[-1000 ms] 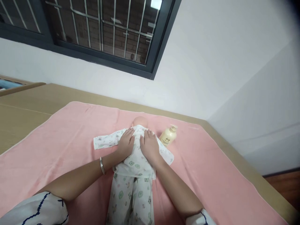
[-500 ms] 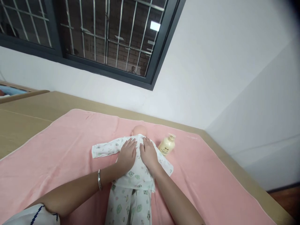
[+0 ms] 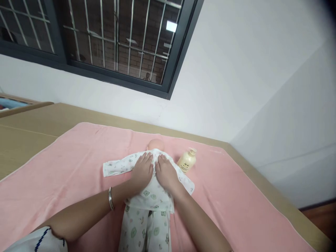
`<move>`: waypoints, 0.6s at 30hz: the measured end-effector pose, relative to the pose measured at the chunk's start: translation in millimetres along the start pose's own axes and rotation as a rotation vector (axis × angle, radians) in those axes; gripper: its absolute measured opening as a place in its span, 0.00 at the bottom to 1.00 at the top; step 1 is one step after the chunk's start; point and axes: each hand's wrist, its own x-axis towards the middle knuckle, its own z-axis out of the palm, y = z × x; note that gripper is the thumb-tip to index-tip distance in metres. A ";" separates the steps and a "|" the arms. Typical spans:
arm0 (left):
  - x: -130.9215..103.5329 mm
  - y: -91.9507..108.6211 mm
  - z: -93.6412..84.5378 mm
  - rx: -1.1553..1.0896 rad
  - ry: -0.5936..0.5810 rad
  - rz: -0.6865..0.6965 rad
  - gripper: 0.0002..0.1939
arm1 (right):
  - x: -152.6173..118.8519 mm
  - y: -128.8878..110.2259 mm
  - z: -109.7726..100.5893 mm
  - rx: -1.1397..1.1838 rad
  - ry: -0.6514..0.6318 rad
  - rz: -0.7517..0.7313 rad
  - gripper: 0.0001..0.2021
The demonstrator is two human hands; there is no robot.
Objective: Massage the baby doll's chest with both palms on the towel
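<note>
My left hand, my right hand: flat, fingers extended, gripping nothing | Patterned top: under both hands | Bottle: right of my right hand | Step: apparently pressing or smoothing | Next move: likely calls for light, level palms

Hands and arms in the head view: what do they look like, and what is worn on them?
Both the left hand and the right hand are bare, without gloves. A shiny silver-coloured bangle circles the left wrist. A white sleeve with dark blue jagged lines ends near the left elbow. The visible right forearm is bare, with no bracelet.
</note>
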 end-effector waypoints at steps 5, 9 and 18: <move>-3.6 3.4 -0.6 -0.023 -0.003 0.017 0.24 | 14.2 7.4 7.5 0.026 0.032 0.089 0.26; 14.3 -11.9 -3.6 -0.061 -0.080 -0.041 0.23 | -4.7 -12.1 12.8 -0.069 0.061 0.032 0.25; 3.8 -4.0 1.5 0.071 -0.013 0.032 0.24 | 6.5 5.9 5.8 -0.008 0.038 0.004 0.26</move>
